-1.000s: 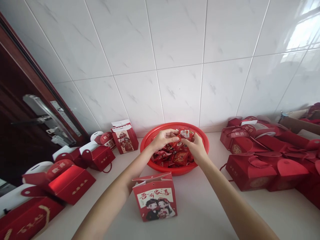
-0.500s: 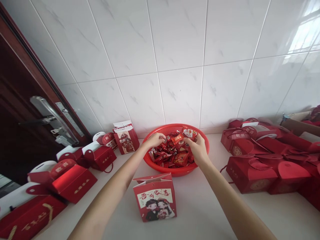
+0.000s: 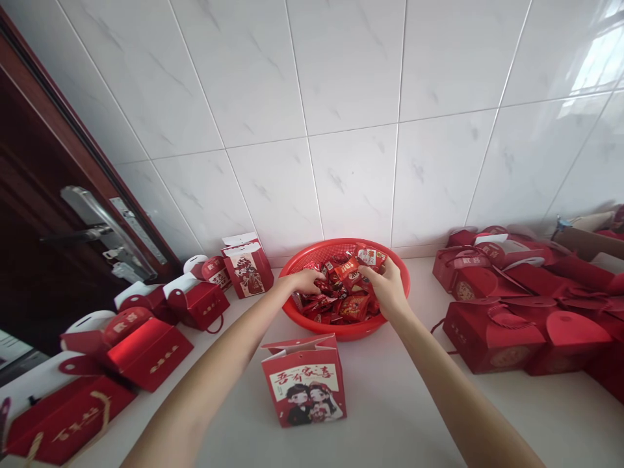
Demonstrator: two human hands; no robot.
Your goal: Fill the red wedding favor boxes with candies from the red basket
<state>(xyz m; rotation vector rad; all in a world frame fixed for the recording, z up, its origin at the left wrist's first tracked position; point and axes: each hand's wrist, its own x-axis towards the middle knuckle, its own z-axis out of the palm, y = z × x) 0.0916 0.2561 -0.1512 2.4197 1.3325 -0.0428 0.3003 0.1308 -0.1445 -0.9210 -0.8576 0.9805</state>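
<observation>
A red plastic basket with perforated sides holds a heap of wrapped sweets, mostly red. At its left side, my left hand reaches down among the sweets with its fingers drawn together; what they pinch, if anything, is hidden. My right hand is closed at the basket's right side, thumb against fingers, on red-wrapped sweets. In front of the basket, between my forearms, a red paper gift box stands upright with its top open. A cartoon couple is printed on its front.
Red gift boxes with handles line the left side. A taller printed box stands by the tiled wall. Many more red boxes crowd the right. A dark door with a metal handle is at far left.
My left hand has moved slightly right and down, deeper into the sweets. My right hand stays at the basket's right side, still gripping sweets. The view has shifted slightly.
</observation>
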